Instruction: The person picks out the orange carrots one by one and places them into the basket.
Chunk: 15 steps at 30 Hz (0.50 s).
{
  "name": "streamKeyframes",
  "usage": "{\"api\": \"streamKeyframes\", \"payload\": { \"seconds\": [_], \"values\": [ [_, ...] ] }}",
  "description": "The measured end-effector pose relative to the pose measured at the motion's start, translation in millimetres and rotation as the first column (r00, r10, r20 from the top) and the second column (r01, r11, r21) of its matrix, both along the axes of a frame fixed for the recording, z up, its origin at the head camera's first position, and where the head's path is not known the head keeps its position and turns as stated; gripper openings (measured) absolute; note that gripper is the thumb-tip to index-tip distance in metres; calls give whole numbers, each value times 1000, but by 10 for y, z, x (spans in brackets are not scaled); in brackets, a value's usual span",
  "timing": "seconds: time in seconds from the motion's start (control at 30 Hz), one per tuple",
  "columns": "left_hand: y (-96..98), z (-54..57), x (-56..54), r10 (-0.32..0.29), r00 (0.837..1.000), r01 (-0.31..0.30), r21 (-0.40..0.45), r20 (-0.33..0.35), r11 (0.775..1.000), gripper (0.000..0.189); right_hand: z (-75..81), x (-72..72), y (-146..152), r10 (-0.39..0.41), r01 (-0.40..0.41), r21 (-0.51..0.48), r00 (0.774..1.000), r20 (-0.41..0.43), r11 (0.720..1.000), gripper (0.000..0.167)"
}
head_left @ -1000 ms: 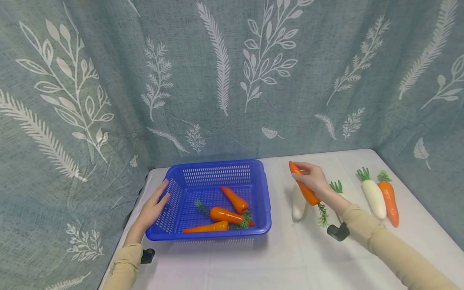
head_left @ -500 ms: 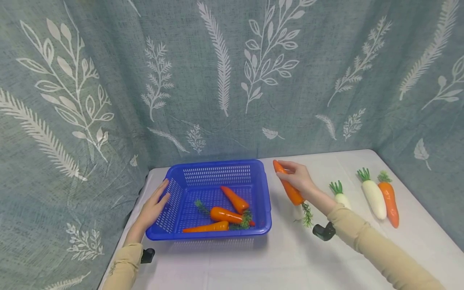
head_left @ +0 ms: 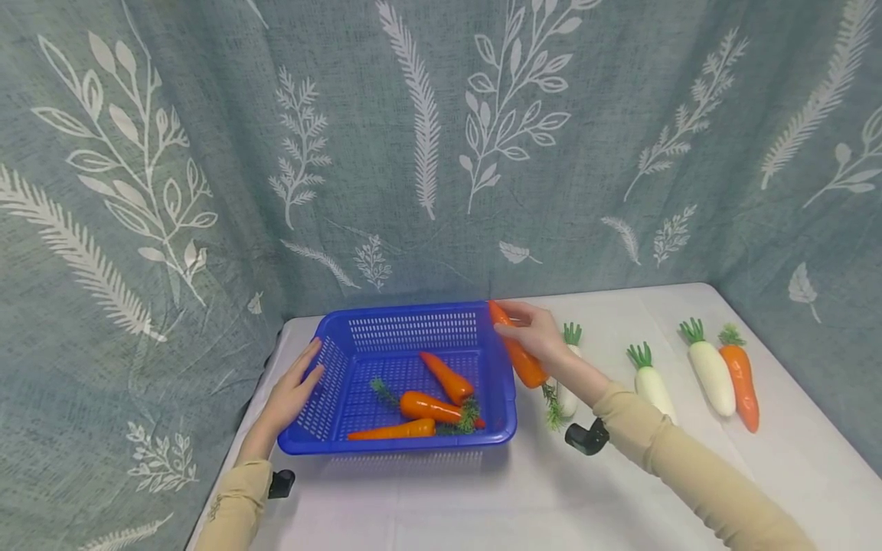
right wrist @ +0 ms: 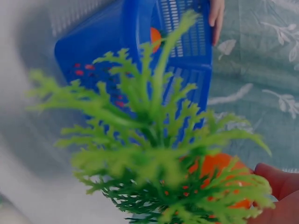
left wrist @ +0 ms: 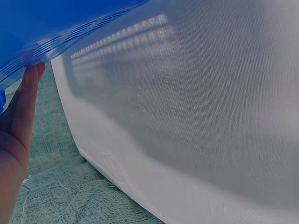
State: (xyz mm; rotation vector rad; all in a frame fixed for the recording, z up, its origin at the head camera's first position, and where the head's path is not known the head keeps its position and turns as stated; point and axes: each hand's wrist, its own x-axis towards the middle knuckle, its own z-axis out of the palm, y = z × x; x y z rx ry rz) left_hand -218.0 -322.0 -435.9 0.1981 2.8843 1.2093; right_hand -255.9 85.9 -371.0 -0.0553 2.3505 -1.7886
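My right hand (head_left: 536, 334) grips an orange carrot (head_left: 521, 363) with a leafy green top, at the right rim of a blue plastic basket (head_left: 396, 451). In the right wrist view the carrot's leaves (right wrist: 154, 140) fill the middle and hide much of its body. My left hand (head_left: 289, 394) rests against the basket's left side, its fingers fairly straight; the left wrist view shows the fingertips touching the slotted wall. Inside the basket lie an upright-slanted carrot (head_left: 446, 380), a carrot (head_left: 426, 408) across the middle and a carrot (head_left: 396, 432) along the front.
Right of the basket, a white radish (head_left: 567, 394) lies partly behind my right hand. Farther right are another white radish (head_left: 653, 389), a third radish (head_left: 712, 375) and a carrot (head_left: 740, 383) beside it. A patterned curtain (head_left: 441, 191) closes off the back and sides of the white table (head_left: 441, 505).
My right hand has moved left with the carrot, from above the nearest radish to the basket's right rim, uncovering radishes behind it. My left hand has stayed on the basket.
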Motion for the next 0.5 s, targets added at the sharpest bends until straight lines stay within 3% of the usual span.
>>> {"api": "streamKeyframes", "payload": {
  "seconds": [0.2,0.5],
  "values": [
    [18,44,20,6,1000,-6,-1,19,1000,54,-26,-4,-183,14,-15,-43,1000,-28,999,47],
    [25,47,21,8,1000,-8,3,-1,1000,53,-64,31,-441,16,-16,-99,1000,2,995,45]
  ]
}}
